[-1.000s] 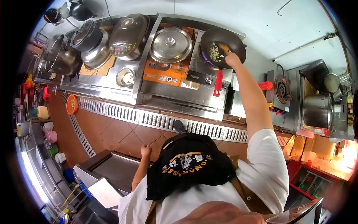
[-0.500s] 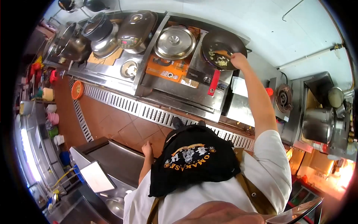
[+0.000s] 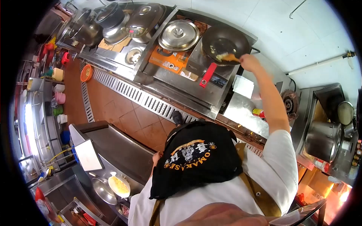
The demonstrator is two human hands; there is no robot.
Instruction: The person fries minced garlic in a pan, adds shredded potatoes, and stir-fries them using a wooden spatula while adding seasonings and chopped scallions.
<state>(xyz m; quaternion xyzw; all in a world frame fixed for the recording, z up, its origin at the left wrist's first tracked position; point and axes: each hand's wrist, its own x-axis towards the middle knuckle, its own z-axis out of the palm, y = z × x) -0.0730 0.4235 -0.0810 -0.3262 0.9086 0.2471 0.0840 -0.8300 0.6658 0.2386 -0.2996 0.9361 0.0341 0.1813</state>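
My right hand (image 3: 249, 62) is closed round a wooden spatula (image 3: 230, 57), its blade inside the near right part of a dark frying pan (image 3: 226, 35). Pale chopped pieces (image 3: 218, 55) lie in the pan by the blade. The pan sits on a cooktop, and its red handle (image 3: 208, 75) points toward me, untouched by either hand. Down beside the black apron (image 3: 196, 158) is my left hand (image 3: 156, 156), partly hidden by it, near the edge of a steel counter (image 3: 117, 147). Its fingers do not show clearly.
Left of the pan stands a lidded steel pot (image 3: 178, 34), then a rice cooker (image 3: 145, 22). A white cloth or paper (image 3: 243, 86) and a red can (image 3: 258, 112) lie to the right. Behind me, a white dish of yellow food (image 3: 120, 185) stands beside a steel pan (image 3: 104, 191).
The spatula blade has swung toward the pan's near right side, and pale pieces have shifted with it. My left hand has drawn back against the apron. The whole view has turned slightly.
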